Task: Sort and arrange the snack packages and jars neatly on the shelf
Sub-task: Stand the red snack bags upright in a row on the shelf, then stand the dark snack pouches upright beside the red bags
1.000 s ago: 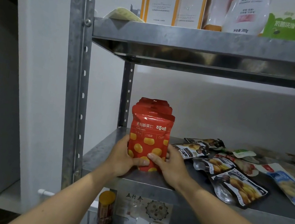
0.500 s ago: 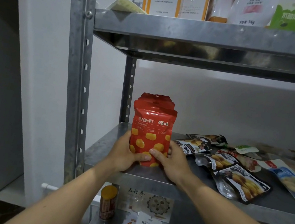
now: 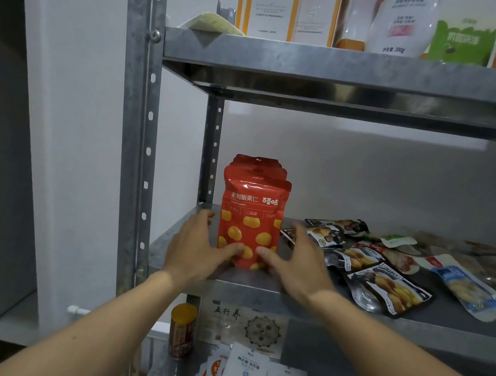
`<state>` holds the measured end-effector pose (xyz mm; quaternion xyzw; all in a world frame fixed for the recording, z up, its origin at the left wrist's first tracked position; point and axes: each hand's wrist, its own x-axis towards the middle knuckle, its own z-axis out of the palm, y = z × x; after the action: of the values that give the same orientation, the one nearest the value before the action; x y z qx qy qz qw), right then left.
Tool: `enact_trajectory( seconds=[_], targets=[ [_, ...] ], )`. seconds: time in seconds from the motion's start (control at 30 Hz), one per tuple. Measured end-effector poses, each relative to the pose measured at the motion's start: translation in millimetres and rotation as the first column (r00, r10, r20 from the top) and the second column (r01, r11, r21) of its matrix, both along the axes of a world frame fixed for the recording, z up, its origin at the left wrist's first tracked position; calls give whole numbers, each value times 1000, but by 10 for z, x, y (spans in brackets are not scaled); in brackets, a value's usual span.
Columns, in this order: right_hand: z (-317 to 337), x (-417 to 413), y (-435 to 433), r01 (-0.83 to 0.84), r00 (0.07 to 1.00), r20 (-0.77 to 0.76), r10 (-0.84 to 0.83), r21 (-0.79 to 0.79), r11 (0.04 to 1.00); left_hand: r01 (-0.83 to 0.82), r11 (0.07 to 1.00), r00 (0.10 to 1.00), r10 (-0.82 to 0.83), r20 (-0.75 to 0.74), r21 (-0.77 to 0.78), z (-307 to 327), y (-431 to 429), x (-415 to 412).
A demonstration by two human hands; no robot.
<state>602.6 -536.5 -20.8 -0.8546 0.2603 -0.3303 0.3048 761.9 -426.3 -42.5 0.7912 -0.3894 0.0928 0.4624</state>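
Our left hand (image 3: pixel 197 248) and right hand (image 3: pixel 296 265), fingers straight, flank the red pouches (image 3: pixel 251 218) at frame centre, thumbs touching the front one. They stand upright on the shelf (image 3: pixel 257 283), labels facing us, the rear ones mostly hidden. Packets (image 3: pixel 388 283) at right lie flat, the farthest blurred.

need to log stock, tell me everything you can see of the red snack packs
The red snack packs are several glossy, foil-looking pouches standing upright one behind another at the left end of the middle shelf. The front one shows white lettering and yellow round shapes. The left hand and right hand flank them, fingers straight, thumbs touching its lower front.
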Motion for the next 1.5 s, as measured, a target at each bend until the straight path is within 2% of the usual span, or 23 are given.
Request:
enact_trajectory(
  seconds=[0.07,0.17,0.3,0.47,0.77,0.93,1.03,1.13,1.27,1.37,1.5],
  targets=[
    [92,-183,57,75,990,-99,-97,-206,976,-161,985,951,138,278,65,12,122,-48],
    [208,-462,43,102,942,-242,-232,-453,885,-210,970,849,120,515,121,84,281,-215],
    [255,-778,-72,22,887,-350,-302,-620,784,-212,961,786,62,615,174,169,349,-609],
    [268,-1197,-193,-14,876,-372,-307,-655,755,-231,955,729,42,683,188,286,172,-1169],
    [285,-1707,-619,-37,886,-380,-266,-630,776,-141,949,773,-73,630,283,379,-510,-1871],
    [388,-1593,-960,-38,891,-380,-250,-610,791,-106,922,884,-84,460,372,452,-1005,-1730],
    [420,-1410,-1216,-41,899,-366,-240,-618,785,-83,927,903,-86,421,366,504,-1327,-1531],
    [463,-1169,-1501,-65,877,-420,-232,-583,810,-87,915,923,-74,377,393,522,-1646,-1308],
    [540,-846,-1855,-79,850,-494,-182,-462,883,-87,874,990,21,143,477,521,-2037,-960],
    [554,-576,-2093,-64,859,-500,-108,-315,947,-64,850,996,88,-22,523,459,-2253,-727],
    [521,-242,-2306,-65,859,-511,-29,-164,984,-121,828,977,198,-84,548,360,-2413,-546]
  ],
)
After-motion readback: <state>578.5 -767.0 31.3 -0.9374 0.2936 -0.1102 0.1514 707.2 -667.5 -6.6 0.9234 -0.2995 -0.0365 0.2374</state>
